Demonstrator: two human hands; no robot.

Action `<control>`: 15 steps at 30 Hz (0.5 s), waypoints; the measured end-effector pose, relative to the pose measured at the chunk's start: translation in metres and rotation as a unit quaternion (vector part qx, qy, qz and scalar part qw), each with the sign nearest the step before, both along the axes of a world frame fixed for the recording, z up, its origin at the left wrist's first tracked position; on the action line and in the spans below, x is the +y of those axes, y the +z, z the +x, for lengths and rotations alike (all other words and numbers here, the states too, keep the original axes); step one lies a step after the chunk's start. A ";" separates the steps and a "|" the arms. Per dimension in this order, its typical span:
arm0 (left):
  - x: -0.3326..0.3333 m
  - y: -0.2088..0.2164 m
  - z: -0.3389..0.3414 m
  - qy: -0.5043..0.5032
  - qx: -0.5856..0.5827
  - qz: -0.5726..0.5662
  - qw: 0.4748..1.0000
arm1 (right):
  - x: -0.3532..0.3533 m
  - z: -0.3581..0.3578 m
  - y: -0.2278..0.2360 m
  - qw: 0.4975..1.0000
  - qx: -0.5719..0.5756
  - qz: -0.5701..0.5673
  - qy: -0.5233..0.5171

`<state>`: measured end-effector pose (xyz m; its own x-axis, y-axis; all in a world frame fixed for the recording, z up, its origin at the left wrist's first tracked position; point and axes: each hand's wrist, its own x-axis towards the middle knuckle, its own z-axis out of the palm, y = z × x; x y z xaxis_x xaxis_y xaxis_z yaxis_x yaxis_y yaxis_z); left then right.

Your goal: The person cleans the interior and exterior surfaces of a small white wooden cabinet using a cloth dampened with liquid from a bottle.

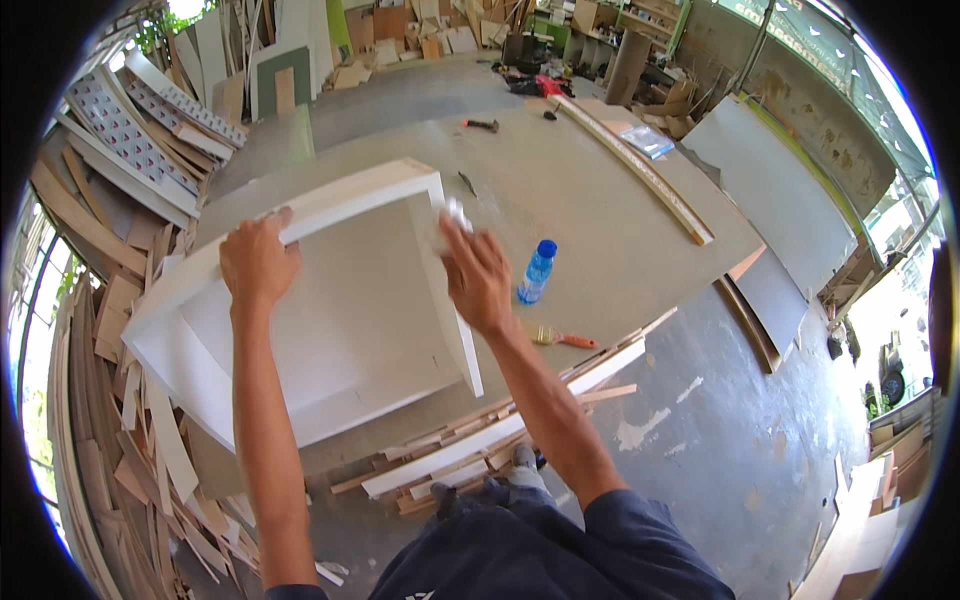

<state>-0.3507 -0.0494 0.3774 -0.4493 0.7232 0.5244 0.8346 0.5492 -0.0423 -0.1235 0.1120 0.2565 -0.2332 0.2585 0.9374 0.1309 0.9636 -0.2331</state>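
A white open-fronted box [340, 205], like a small cabinet carcass, rests on the large worktable [620, 240]. My left hand [258, 262] is closed over its far-left edge, fingers curled round the panel. By the box's right corner, my right hand [476, 278] pinches a small crumpled white wad [456, 212], perhaps cloth or paper; motion blur hides its exact kind. The wad is at or very near the right side panel. Just right of that hand stands a clear blue-capped bottle [537, 272]. A paintbrush [565, 338] with an orange handle lies below the bottle.
Farther up the table lie a hammer [482, 125], a small dark tool [467, 183] and a long wooden strip [640, 170]. Wood strips [450, 455] are stacked by my feet. Offcuts [120, 300] crowd the left side, and grey sheets [770, 190] lie at the right.
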 end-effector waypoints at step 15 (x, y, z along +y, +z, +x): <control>0.013 0.001 -0.007 0.008 -0.012 -0.011 1.000 | -0.106 0.118 -0.239 0.966 -0.151 -0.207 -0.028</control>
<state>-0.3581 -0.0366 0.3788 -0.4729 0.7274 0.4973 0.8268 0.5614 -0.0350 -0.0051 0.0061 0.0176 -0.4545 0.6171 0.6423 0.3024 0.7852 -0.5404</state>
